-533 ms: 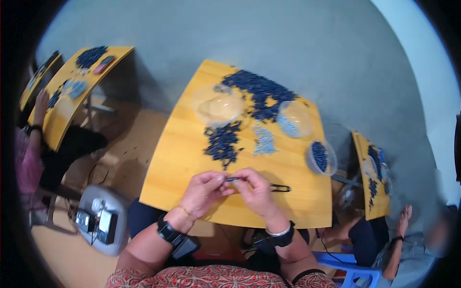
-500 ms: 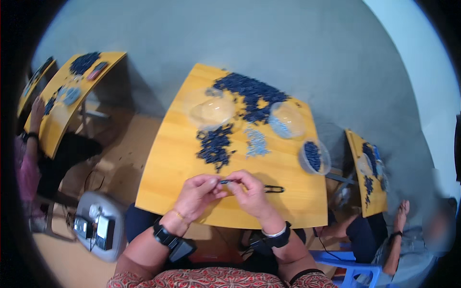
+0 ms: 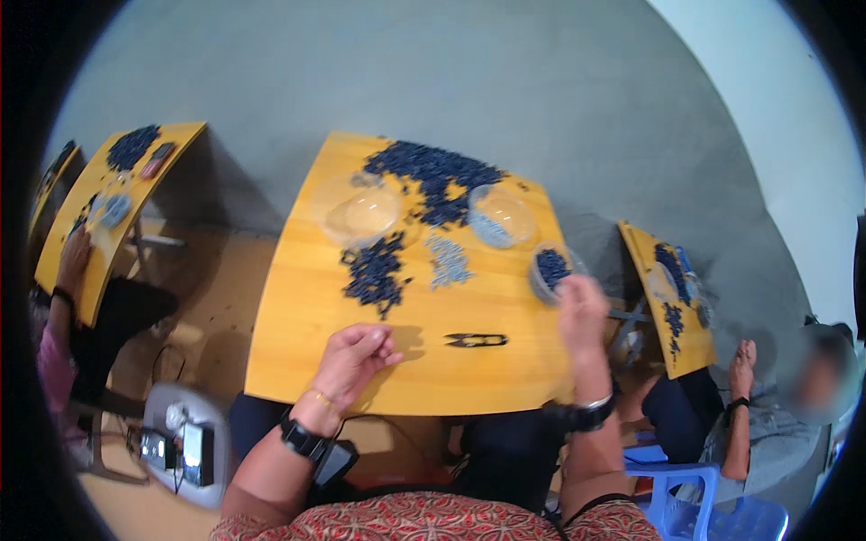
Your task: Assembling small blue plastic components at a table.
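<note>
My right hand (image 3: pixel 583 312), smeared by motion, is at the near rim of the clear round tub (image 3: pixel 543 287) with small dark pieces in it. The blur hides its fingers and anything in them. Over the near left of the table (image 3: pixel 298 329), my left hand (image 3: pixel 357 361) is closed with curled fingers, thumb against the forefinger. Whether something small is pinched there cannot be made out. Black thread snips (image 3: pixel 478 340) lie between the two hands. Beyond my left hand is a loose pile of small dark pieces (image 3: pixel 374 273), beside a patch of small light-grey pieces (image 3: pixel 448 260).
A larger dark heap (image 3: pixel 433 169) spreads along the far edge. Two clear bowls stand before it: the left bowl (image 3: pixel 363 216) and the right bowl (image 3: pixel 502 216) with grey pieces. People sit at side tables, left (image 3: pixel 126 194) and right (image 3: pixel 695 347). A blue stool (image 3: pixel 672 496) stands lower right.
My hands have parted. The right moved from the small dark piece held between both hands out to the tub on the right; the left stayed near its place. The whole view shifted somewhat.
</note>
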Demonstrator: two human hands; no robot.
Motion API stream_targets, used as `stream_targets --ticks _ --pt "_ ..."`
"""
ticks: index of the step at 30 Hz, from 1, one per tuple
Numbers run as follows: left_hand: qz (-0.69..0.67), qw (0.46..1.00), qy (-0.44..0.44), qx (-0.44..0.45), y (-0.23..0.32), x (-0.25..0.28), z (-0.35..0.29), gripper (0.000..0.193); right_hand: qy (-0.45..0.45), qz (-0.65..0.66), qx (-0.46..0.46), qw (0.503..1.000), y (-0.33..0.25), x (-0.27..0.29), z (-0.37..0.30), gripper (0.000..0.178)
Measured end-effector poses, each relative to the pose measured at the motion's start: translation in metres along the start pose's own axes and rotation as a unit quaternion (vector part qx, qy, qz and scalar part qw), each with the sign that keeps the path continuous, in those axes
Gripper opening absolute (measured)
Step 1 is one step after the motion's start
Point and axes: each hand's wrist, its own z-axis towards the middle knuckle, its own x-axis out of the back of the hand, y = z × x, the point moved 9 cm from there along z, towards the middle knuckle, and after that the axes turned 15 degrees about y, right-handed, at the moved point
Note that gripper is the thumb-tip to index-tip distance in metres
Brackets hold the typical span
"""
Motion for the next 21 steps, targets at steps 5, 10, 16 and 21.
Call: stream_targets --ticks 5,10,16,21 --pt "-0.018 1.000 -0.007 0.018 -0.001 -0.001 0.004 0.013 -0.013 -0.014 0.113 0.993 0.001 -0.024 0.029 0.005" --pt "-0.029 0.999 -0.008 0.017 0.000 0.004 0.001 0.013 -0.155 0.125 0.030 0.980 -0.048 -0.108 -0.005 0.003" --pt "-0.039 0.999 -0.009 0.029 -0.003 0.006 0.000 0.012 -0.254 0.078 0.059 0.962 -0.058 -0.179 -0.017 0.004" --pt "-0.048 0.998 -0.015 0.036 -0.005 0.007 0.001 0.012 -0.280 0.057 0.134 0.949 -0.086 -0.202 -0.024 0.007"
